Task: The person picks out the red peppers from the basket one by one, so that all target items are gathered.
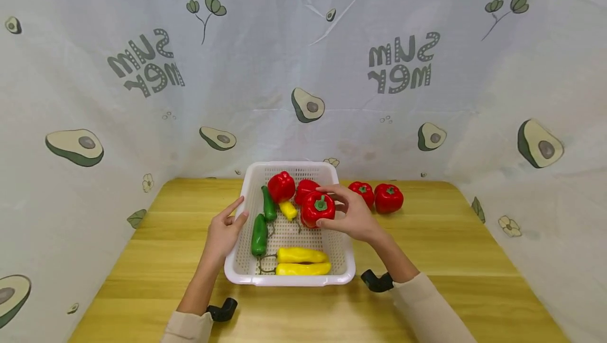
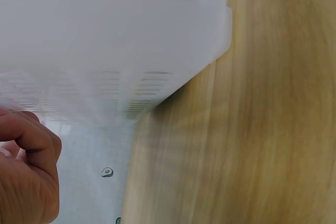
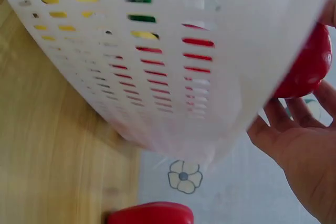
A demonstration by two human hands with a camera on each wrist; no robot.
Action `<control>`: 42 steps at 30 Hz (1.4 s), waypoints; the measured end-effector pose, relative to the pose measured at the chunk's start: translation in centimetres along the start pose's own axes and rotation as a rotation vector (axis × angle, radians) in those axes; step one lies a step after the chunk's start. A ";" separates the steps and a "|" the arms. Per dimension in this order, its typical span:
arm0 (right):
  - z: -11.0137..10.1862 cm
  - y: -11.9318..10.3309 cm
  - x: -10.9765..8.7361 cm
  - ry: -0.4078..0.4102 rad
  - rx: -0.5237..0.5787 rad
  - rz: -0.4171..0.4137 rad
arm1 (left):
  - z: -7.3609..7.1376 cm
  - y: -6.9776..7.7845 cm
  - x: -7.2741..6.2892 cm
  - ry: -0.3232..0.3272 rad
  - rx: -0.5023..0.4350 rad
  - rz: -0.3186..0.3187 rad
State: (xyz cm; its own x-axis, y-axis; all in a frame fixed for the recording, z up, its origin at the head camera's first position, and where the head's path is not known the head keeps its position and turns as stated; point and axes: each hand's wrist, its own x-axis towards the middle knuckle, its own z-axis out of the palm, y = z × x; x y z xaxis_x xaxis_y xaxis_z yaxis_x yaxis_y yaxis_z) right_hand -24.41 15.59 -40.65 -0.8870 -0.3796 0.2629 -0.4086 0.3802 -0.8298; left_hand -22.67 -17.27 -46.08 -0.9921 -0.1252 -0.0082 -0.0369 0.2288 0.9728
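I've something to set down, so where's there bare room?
Bare table lies left of the left hand and right of the right sleeve. Inside the basket, mid-floor is free, right of the nearer green pepper. The far end is crowded with red peppers.

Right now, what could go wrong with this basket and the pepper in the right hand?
The glossy red pepper might slip from the right hand. If dropped, it could knock the partly hidden red pepper beside it. The left hand, at the edge of the white basket, could nudge the basket sideways.
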 end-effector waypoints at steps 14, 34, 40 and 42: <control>-4.8 1.2 -2.1 0.076 0.018 0.004 | 0.1 0.0 0.1 0.002 -0.010 -0.001; -7.4 5.2 -4.1 0.106 -0.076 0.169 | 0.1 0.1 0.0 -0.007 -0.022 -0.020; -7.2 6.4 -4.5 0.088 -0.106 0.202 | 0.1 -0.1 0.3 -0.015 -0.030 -0.031; -7.1 6.7 -4.6 0.084 -0.104 0.214 | 0.0 -0.2 0.3 -0.017 -0.029 -0.038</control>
State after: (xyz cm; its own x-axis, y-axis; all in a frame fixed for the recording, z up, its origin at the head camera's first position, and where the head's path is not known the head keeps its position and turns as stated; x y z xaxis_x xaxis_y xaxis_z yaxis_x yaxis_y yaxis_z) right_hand -24.58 25.90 -43.88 -0.9687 -0.2113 0.1304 -0.2257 0.5307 -0.8170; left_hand -23.01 -17.31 -46.27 -0.9920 -0.1167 -0.0488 -0.0712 0.1959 0.9780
